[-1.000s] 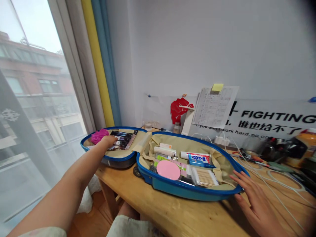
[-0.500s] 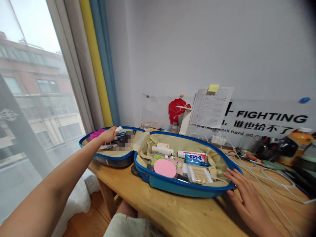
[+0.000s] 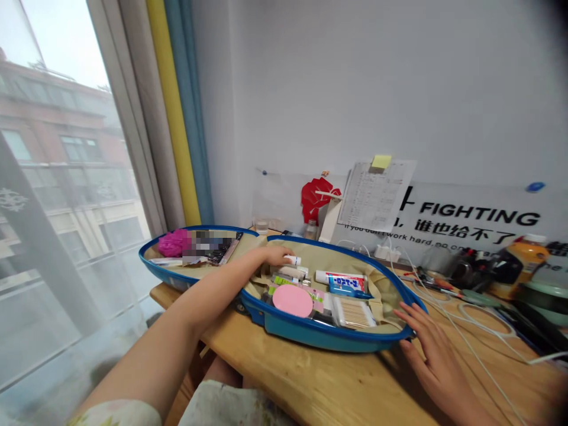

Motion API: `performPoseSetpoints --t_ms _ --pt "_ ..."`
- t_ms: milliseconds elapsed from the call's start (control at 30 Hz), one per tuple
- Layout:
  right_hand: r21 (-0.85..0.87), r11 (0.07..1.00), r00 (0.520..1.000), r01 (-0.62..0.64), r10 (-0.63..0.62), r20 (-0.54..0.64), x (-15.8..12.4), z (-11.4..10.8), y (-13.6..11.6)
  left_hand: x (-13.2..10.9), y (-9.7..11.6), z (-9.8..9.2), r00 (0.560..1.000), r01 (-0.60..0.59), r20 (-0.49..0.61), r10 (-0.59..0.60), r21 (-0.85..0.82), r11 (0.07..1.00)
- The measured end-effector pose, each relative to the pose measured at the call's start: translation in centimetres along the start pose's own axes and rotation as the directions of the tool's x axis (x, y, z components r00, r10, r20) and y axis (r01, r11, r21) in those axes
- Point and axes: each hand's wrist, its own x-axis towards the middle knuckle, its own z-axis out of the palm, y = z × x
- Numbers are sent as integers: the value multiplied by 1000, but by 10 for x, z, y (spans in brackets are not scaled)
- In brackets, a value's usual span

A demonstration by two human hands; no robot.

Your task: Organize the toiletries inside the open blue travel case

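Note:
A blue hard-shell case (image 3: pixel 337 343) lies open on the desk, with both halves facing up. My left hand (image 3: pixel 278 255) reaches across into the near-left corner of the right half, its fingers closed on a small white cylindrical item (image 3: pixel 293 260). Just below it lie a whitish tube (image 3: pixel 291 271), a pink oval piece (image 3: pixel 292 301), a toothpaste tube (image 3: pixel 348 283) and a bag of cotton swabs (image 3: pixel 354 312). My right hand (image 3: pixel 428 349) rests at the right end of the case rim, fingers spread and holding nothing. A purple bath puff (image 3: pixel 174 243) sits in the left half.
Beside the puff are dark packets (image 3: pixel 222 245), partly pixelated. White cables (image 3: pixel 465 343) run over the desk (image 3: pixel 319 384) at the right. Behind them stand an orange bottle (image 3: pixel 521 266) and other clutter. Papers (image 3: pixel 376 192) hang near the wall.
My left hand has moved right from the left half of the case into the right half, carrying the small white item. My right hand stays at the rim. The view has shifted slightly.

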Motion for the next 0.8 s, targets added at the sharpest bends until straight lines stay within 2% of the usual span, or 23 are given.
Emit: performPoseSetpoints --t_ms 200,467,567,667,733,800 --pt "7 1000 1000 20 -20 -21 2 -2 -3 6 -5 13 995 77 69 -75 -24 997" --pt "-63 995 995 79 -82 -49 6 -3 -6 1 -1 15 998 65 13 -64 -65 996" --pt "-70 993 994 90 -94 -52 6 -3 -5 -1 2 11 996 57 -68 -63 -83 995" --pt "-61 994 995 90 -93 -42 6 -3 -5 -6 -3 -3 971 74 -220 -92 -86 994" --pt "-58 995 995 87 -89 -40 5 -3 -5 -14 -17 -18 941 109 -313 -126 -72 991" --pt "-58 995 995 82 -85 -47 5 -3 -5 -29 -41 -33 913 177 -365 -181 -46 983"
